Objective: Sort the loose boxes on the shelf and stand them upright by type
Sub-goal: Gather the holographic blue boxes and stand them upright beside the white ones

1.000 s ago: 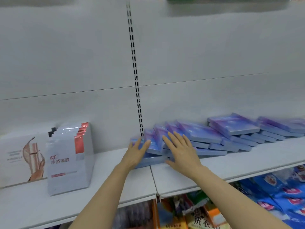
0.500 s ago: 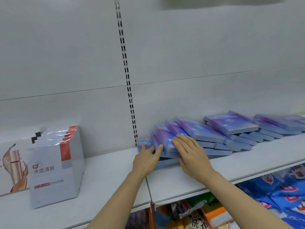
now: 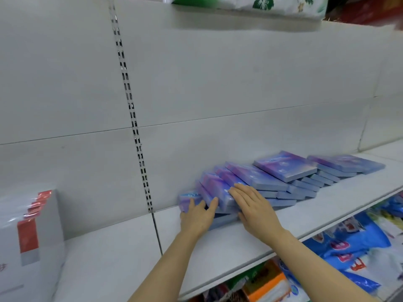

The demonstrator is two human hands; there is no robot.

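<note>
On a white shop shelf (image 3: pixel 229 243), a row of flat blue-and-purple boxes (image 3: pixel 257 178) is lying toppled, each one leaning on the next like fallen dominoes, running from the middle of the shelf out toward the right along the back panel (image 3: pixel 218 83). A person's two bare hands are resting on the left end of that row. The left hand (image 3: pixel 197 216) is pressing with straight, slightly spread fingers against the end boxes, its fingertips touching the leftmost box and the tilted one beside it, gripping nothing. The right hand (image 3: pixel 255 207) is lying flat, palm down, fingers straight and together, on top of the next leaning boxes, likewise holding nothing. Both forearms are reaching in from the bottom edge. A slotted metal upright (image 3: pixel 130 110) is running down the back panel just left of the boxes. Well apart, at the far left of the shelf, white boxes with red labels (image 3: pixel 30 240) are standing upright. Blue packets (image 3: pixel 357 245) and an orange pack (image 3: pixel 268 286) are showing on the shelf below, and a green-and-white flowered package (image 3: pixel 250 2) is sitting on the shelf above.
</note>
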